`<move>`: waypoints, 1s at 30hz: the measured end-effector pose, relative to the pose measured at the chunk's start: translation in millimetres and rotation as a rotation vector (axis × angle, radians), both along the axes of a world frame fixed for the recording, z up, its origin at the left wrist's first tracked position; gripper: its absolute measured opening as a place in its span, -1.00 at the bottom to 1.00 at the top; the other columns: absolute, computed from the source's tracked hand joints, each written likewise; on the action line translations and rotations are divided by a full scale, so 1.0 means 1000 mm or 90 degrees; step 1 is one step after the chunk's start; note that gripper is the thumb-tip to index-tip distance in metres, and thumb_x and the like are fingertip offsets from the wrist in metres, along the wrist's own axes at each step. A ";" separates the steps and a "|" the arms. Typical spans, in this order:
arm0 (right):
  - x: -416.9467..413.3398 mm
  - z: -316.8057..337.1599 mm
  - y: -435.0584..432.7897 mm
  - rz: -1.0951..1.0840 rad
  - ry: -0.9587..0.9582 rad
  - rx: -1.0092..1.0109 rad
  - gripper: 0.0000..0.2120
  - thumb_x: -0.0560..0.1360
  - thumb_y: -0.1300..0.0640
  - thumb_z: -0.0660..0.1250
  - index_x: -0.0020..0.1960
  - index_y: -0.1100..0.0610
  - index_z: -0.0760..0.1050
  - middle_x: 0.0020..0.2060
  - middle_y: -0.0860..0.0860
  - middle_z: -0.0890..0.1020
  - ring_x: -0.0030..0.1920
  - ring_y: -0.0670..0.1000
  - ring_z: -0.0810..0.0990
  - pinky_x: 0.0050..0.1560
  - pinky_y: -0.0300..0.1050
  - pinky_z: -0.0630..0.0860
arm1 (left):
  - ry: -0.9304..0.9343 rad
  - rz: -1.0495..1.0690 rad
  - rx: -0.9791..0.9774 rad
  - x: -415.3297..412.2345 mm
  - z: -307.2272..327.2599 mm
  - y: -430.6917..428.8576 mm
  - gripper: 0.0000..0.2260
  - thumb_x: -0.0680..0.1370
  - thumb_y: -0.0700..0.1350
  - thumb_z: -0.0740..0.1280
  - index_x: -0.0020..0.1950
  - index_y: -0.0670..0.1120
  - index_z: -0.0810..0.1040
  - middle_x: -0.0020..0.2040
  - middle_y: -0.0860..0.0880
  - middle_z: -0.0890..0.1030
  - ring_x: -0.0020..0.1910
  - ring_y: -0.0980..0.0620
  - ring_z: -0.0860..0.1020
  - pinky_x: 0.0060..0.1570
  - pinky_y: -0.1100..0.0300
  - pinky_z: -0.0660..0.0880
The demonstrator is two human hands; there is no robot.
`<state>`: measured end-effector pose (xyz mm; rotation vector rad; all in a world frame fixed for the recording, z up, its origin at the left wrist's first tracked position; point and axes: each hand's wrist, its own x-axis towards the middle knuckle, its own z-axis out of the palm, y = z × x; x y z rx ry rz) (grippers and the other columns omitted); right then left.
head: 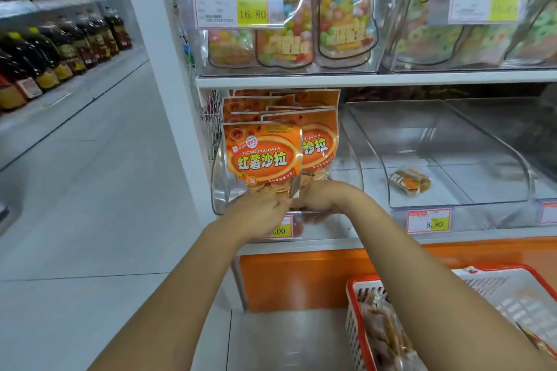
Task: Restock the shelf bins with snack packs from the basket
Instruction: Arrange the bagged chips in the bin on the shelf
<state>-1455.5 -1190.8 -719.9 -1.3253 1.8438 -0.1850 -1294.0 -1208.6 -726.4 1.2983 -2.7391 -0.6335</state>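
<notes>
Several orange snack packs (263, 155) stand upright in a clear bin (217, 190) at the left end of the lower shelf. My left hand (256, 214) grips the bottom of the front pack at the bin's front lip. My right hand (319, 197) holds the bottom of the pack (319, 147) just behind it to the right. The red basket (352, 304) sits at the lower right, with clear-wrapped packs (382, 328) inside. My right forearm crosses over it.
To the right stands a clear bin (452, 199) holding one small wrapped snack (408, 181). Above are bins of colourful candy bags (343, 18) with price tags. Bottles (60, 48) line shelves across the aisle on the left. An orange base panel (301, 277) runs under the shelf.
</notes>
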 end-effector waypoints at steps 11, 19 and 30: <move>0.005 0.000 -0.002 0.028 0.268 -0.153 -0.65 0.55 -0.07 0.24 0.21 0.14 0.46 0.03 0.11 0.59 0.08 0.14 0.56 0.09 0.00 0.51 | -0.002 0.079 -0.065 -0.015 0.001 0.006 -0.74 0.64 -0.04 0.03 -0.18 -0.12 0.30 -0.18 -0.07 0.39 -0.08 -0.14 0.44 -0.15 0.14 0.32; -0.019 0.044 0.079 -0.002 0.228 -0.479 -0.63 0.54 0.04 0.26 -0.40 0.13 0.33 -0.45 0.05 0.44 -0.38 0.04 0.41 -0.40 -0.12 0.28 | 0.115 0.071 -0.231 -0.029 0.008 0.024 -0.68 0.60 -0.02 0.15 -0.26 -0.11 0.52 -0.40 -0.06 0.50 -0.36 -0.09 0.52 -0.43 0.17 0.29; -0.150 0.012 0.220 -0.194 0.261 -0.278 -0.66 0.53 -0.05 0.32 -0.22 0.23 0.53 -0.28 0.11 0.61 -0.26 0.08 0.55 -0.30 -0.12 0.40 | 0.093 -0.245 -0.166 -0.117 -0.005 0.112 -0.68 0.60 0.00 0.18 -0.34 -0.05 0.31 -0.42 0.02 0.37 -0.34 -0.01 0.38 -0.33 0.12 0.26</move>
